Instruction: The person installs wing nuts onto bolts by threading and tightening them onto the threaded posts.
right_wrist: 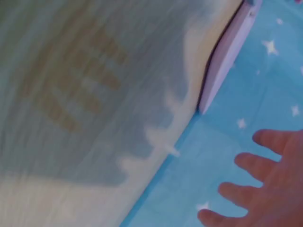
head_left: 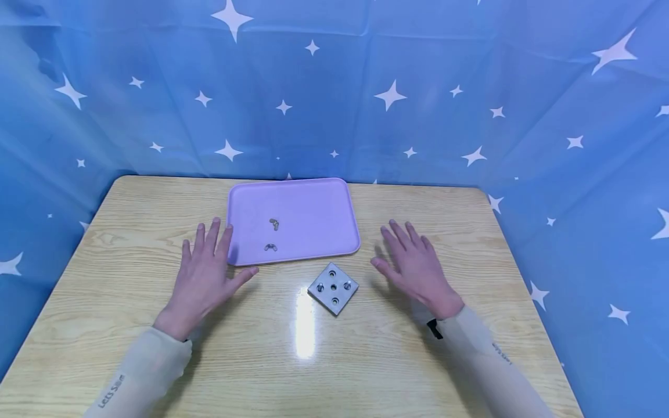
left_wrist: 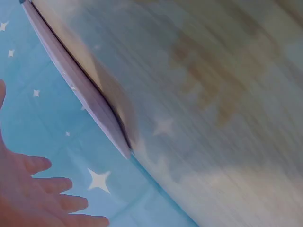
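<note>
My left hand [head_left: 201, 284] hovers with spread fingers beside the left edge of a lilac tray [head_left: 308, 220]. Two small metal wing nuts lie in that tray: one wing nut [head_left: 274, 223] farther back, another wing nut [head_left: 270, 247] near the front rim. In front of the tray, a square metal block [head_left: 333, 302] rests cornerwise on the table, with several holes and two studs on its top face. To the right of the block is my right hand [head_left: 418, 270], fingers extended and holding nothing. Both wrist views show the left hand [left_wrist: 33, 198] and right hand [right_wrist: 270, 184] with straight fingers.
The wooden table [head_left: 251, 371] has a glare streak left of the block. A blue curtain [head_left: 334, 69] with white stars hangs behind its far edge and along both sides. Each hand casts a shadow on the tabletop.
</note>
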### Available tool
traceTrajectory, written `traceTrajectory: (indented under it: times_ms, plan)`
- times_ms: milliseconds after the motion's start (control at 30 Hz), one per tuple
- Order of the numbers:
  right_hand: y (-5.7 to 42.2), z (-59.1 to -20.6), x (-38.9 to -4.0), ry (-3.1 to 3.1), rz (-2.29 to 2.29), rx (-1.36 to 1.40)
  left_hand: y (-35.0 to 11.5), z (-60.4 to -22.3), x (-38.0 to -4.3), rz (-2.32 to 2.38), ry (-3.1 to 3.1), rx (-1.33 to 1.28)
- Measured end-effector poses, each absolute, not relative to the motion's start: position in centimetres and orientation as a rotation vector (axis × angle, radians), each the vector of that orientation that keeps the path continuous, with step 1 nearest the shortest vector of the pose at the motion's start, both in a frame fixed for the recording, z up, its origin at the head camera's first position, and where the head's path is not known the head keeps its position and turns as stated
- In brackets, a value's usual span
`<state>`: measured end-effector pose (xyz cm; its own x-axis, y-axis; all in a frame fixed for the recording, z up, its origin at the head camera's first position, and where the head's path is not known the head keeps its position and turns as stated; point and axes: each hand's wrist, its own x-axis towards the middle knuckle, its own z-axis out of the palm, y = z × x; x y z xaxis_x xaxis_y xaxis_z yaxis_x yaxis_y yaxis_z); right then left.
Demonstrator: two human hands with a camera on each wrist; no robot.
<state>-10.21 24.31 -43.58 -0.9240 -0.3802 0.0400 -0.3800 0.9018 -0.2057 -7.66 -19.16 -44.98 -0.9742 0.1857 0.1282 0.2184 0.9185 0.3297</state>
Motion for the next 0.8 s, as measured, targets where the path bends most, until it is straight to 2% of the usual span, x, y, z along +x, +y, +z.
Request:
traceTrajectory:
  times_ms: [333, 800]
  plan:
    - [20.2, -44.5, -7.7, 2.961, -0.288, -0.838, -15.6, -45.0, -6.9, -0.557, -2.931, -0.576]
    - [17.4, -45.6, -5.7, 2.955, -0.196, -0.795, -12.8, -45.2, -6.3, -0.542, -2.907, -0.743]
